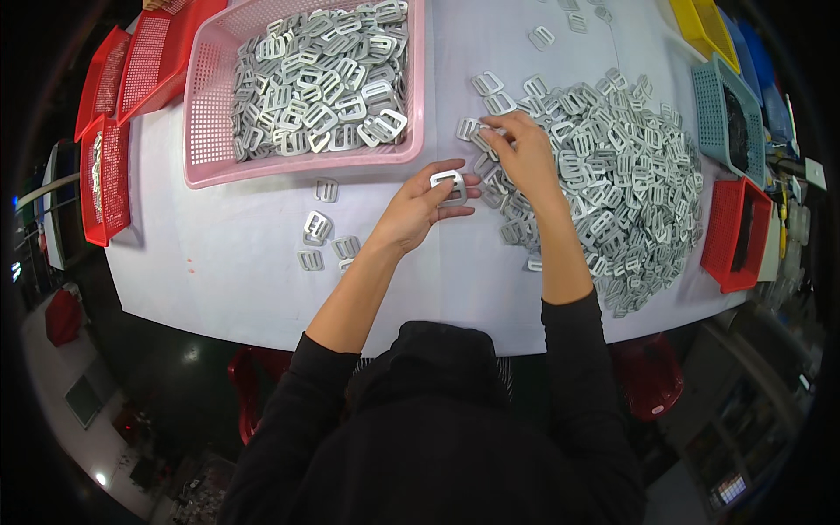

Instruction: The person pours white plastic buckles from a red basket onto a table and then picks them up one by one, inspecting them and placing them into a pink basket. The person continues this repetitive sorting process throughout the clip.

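My left hand (418, 203) holds a silver metal slide buckle (449, 184) between the thumb and fingers, the other fingers stretched out beyond it. Above and to the right, my right hand (522, 156) pinches at the edge of another slide buckle (468, 129) by the left side of a large loose heap of slide buckles (626, 188). Whether that buckle is lifted off the table I cannot tell. A pink basket (306, 171) full of the same buckles stands at the far left of my hands. Several loose buckles (318, 227) lie on the table left of my left forearm.
White paper-like sheeting covers the table (210, 289). Red baskets (107, 184) stand along the left edge. On the right edge are a teal basket (731, 114), a red basket (737, 236) and a yellow bin (700, 31). A few buckles (542, 37) lie at the far side.
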Demonstrator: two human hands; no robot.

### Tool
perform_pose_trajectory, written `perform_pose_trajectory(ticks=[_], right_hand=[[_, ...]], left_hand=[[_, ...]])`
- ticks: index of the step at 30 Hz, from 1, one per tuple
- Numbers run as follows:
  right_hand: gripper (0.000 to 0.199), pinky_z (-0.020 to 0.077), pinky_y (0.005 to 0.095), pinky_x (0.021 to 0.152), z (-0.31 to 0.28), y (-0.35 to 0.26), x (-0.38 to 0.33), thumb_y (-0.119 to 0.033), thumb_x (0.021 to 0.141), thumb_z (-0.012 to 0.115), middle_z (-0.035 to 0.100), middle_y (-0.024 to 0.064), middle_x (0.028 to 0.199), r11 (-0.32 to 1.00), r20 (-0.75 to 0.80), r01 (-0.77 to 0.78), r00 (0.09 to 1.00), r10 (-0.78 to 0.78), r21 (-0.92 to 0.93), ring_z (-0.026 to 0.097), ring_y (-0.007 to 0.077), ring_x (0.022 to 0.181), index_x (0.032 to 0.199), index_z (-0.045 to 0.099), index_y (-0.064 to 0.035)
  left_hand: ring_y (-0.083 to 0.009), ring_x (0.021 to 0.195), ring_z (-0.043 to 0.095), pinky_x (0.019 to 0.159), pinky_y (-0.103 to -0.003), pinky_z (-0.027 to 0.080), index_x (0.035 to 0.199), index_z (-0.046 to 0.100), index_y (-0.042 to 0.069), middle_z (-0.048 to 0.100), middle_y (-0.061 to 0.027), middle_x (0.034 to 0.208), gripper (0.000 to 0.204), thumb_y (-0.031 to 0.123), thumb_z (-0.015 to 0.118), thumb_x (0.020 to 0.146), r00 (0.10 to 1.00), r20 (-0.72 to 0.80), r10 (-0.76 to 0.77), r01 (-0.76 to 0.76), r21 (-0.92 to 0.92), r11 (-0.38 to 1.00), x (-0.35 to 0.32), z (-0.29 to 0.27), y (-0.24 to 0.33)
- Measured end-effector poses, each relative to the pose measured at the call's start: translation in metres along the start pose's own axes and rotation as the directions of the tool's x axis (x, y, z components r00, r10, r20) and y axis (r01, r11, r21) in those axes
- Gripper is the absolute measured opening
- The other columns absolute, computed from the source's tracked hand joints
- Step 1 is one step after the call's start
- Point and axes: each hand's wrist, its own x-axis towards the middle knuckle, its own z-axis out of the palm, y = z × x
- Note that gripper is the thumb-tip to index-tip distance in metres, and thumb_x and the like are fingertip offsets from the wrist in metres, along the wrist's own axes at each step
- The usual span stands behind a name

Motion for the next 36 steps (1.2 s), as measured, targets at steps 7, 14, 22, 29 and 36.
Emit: perform_pose_trajectory(ticks=[7,14,22,29,36], right_hand=[[0.028,0.0485,0.0327,0.069,0.018,0.053,0.043,-0.025,0.076,0.067,0.064,0.0056,0.083,0.675,-0.047,0.226,0.931,-0.361,-0.702,0.059,0.0219,0.080,0.094,0.067,-0.0042],[0.024,0.0446,0.0308,0.054,0.011,-0.001,0.017,-0.022,0.079,0.064,0.064,0.0111,0.069,0.942,0.339,-0.273,0.920,0.196,0.195,0.059,0.0216,0.056,0.085,0.067,0.0009],[0.032,0.0510,0.0364,0.065,0.033,0.054,0.084,-0.028,0.074,0.066,0.060,0.0029,0.085,0.787,-0.082,0.263,0.926,-0.368,-0.558,0.055,0.0214,0.088,0.102,0.065,-0.0122],[0.018,0.0466,0.0318,0.058,0.013,0.023,0.038,-0.021,0.079,0.063,0.062,0.0047,0.078,0.987,0.031,-0.163,0.986,0.163,0.005,0.058,0.0244,0.062,0.090,0.068,-0.0076],[0.023,0.0459,0.0366,0.061,0.025,0.029,-0.011,-0.020,0.078,0.064,0.061,0.0073,0.075,0.969,-0.131,0.096,0.983,-0.127,-0.226,0.058,0.0266,0.062,0.096,0.066,-0.0058]], left_hand=[[-0.0206,0.098,0.054,0.085,-0.041,0.048,0.130,0.034,0.002,0.055,-0.0111,0.106,0.040,0.018,0.043,0.094,0.993,-0.077,-0.086,0.072,-0.165,0.984,0.029,-0.023,-0.009],[-0.0197,0.100,0.053,0.086,-0.039,0.046,0.126,0.039,0.009,0.053,-0.0081,0.110,0.034,0.019,0.045,0.094,0.985,-0.137,0.110,-0.138,-0.221,0.965,0.052,-0.010,-0.026],[-0.0218,0.103,0.052,0.086,-0.039,0.046,0.127,0.038,0.011,0.048,-0.0107,0.120,0.035,0.011,0.043,0.092,0.992,-0.064,0.110,-0.121,-0.218,0.968,0.055,-0.026,-0.021],[-0.0247,0.105,0.053,0.089,-0.041,0.046,0.127,0.036,0.008,0.047,-0.0134,0.122,0.035,0.013,0.041,0.093,0.996,-0.023,0.085,-0.088,-0.313,0.946,0.053,-0.032,-0.029],[-0.0254,0.104,0.054,0.087,-0.042,0.049,0.125,0.037,0.006,0.049,-0.0125,0.119,0.034,0.020,0.042,0.095,0.987,-0.154,0.055,-0.094,-0.261,0.961,0.044,-0.021,-0.040]])
